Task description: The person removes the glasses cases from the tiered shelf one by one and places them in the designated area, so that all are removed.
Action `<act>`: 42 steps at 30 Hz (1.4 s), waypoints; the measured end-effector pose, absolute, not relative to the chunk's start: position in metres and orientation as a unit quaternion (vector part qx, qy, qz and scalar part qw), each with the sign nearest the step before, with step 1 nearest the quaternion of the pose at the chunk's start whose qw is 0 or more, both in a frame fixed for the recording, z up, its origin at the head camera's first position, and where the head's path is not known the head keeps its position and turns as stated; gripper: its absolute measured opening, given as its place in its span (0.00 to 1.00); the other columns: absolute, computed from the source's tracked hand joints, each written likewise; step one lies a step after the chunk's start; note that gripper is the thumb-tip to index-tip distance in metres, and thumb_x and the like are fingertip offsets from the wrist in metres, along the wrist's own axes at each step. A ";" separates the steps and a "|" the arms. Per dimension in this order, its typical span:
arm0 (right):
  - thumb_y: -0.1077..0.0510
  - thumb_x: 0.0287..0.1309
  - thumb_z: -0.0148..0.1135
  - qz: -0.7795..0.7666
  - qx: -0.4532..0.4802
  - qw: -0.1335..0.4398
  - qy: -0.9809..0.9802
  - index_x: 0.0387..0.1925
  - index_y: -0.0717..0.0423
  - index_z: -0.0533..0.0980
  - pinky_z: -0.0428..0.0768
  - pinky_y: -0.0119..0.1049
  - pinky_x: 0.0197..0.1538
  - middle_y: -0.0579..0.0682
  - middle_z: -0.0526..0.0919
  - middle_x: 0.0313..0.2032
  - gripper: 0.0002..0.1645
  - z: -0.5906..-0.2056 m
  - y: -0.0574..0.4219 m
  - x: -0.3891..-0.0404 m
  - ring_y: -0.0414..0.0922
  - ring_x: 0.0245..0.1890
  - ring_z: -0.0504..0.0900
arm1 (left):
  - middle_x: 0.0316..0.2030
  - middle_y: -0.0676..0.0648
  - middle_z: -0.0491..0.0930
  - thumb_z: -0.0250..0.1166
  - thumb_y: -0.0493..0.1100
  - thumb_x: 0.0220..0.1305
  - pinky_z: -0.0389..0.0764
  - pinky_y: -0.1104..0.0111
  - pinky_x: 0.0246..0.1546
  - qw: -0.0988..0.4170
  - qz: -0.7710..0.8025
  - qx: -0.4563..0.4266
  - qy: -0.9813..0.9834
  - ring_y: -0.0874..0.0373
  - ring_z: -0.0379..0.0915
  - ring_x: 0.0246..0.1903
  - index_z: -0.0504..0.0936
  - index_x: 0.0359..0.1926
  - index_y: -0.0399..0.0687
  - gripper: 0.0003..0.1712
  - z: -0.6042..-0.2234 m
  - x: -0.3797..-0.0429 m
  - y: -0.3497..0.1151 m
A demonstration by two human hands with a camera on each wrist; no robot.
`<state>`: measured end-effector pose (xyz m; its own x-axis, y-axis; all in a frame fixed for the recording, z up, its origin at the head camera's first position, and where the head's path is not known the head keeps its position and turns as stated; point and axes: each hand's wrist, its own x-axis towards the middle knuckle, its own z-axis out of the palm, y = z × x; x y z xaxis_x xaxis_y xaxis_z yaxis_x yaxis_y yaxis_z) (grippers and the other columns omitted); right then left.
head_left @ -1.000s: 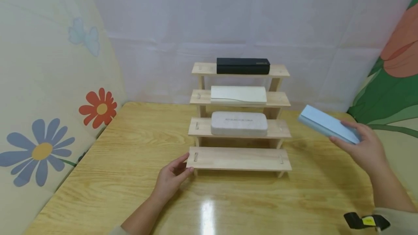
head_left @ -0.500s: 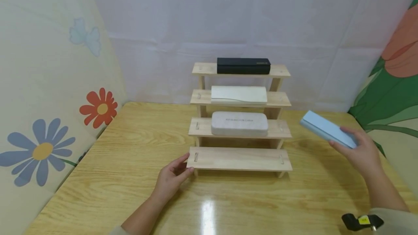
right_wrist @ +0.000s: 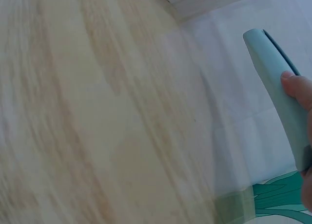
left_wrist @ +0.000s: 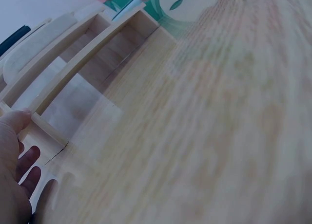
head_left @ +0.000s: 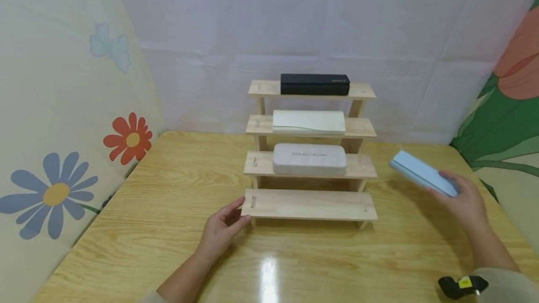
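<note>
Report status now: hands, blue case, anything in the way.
Right hand gripping blue case, raised above table. Left hand holding lowest shelf by its left end. No obstruction seen between case and that shelf.

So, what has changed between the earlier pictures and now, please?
The right hand and the light blue case it holds have moved a little lower in the head view. Nothing was taken or let go. The left hand stayed at the left end of the lowest shelf; the black case, white case and grey case stayed in place.
</note>
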<state>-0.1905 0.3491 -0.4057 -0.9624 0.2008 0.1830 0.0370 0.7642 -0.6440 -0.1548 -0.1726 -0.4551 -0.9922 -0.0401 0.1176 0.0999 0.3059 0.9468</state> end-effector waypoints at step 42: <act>0.43 0.64 0.60 0.321 -0.080 0.082 -0.940 0.66 0.72 0.62 0.59 0.69 0.59 0.80 0.60 0.63 0.43 -0.446 0.363 -0.195 0.76 0.61 0.59 | 0.50 0.36 0.83 0.71 0.37 0.59 0.80 0.78 0.41 0.052 -0.591 -0.015 -0.805 0.65 0.79 0.40 0.76 0.61 0.37 0.29 -0.450 -0.154 -0.172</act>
<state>-0.1951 0.3635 -0.4461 -0.9738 0.2032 0.1020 0.0986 0.7815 -0.6160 -0.1541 -0.1716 -0.4504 -0.9941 -0.0378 0.1019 0.0859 0.3016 0.9496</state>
